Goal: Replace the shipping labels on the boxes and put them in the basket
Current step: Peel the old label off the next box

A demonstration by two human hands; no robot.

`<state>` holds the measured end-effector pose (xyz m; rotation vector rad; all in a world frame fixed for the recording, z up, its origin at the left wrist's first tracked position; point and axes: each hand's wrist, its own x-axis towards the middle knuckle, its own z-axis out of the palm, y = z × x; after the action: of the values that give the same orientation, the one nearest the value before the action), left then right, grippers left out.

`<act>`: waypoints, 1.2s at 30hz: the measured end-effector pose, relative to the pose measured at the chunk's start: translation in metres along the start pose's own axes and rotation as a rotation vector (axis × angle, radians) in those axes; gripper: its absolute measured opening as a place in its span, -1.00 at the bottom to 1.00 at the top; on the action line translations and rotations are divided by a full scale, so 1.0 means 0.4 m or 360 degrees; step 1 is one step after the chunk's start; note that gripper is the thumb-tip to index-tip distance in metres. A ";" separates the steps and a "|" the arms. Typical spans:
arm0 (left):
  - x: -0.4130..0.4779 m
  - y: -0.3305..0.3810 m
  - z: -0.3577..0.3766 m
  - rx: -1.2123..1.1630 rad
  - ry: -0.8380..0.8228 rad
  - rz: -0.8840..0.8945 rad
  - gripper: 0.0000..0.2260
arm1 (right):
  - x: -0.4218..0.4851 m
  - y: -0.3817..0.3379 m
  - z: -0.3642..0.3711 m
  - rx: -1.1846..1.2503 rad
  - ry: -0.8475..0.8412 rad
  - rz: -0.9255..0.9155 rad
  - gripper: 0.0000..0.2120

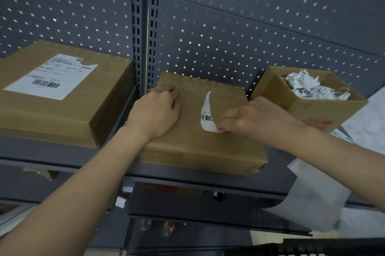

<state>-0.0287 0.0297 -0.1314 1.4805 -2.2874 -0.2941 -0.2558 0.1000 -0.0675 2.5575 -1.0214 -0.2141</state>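
Observation:
A flat brown cardboard box [193, 143] lies on the grey shelf [62, 157] in the middle. A torn strip of white shipping label [206, 114] with a barcode is stuck to its top. My left hand [158, 110] rests with curled fingers on the box's left top. At the label's lower edge my right hand [248, 120] pinches the strip between its fingertips. A second, bigger brown box [62, 110] sits to the left and bears a full white label [52, 77] with one corner torn off.
An open carton [312, 107] at the right holds crumpled white label scraps [310, 86]. A grey pegboard wall [229, 16] backs the shelf. White paper sheets [312, 199] hang below my right forearm. A black basket rim [323, 247] shows at the bottom right.

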 end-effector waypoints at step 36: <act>0.000 0.003 0.002 0.0029 0.0043 0.0000 -0.66 | -0.024 0.011 0.084 -0.0276 0.0327 -0.0237 -0.71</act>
<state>-0.0302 0.0301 -0.1316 1.4845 -2.2746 -0.2529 -0.2749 0.0941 -0.0963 2.4383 -0.7059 -0.0733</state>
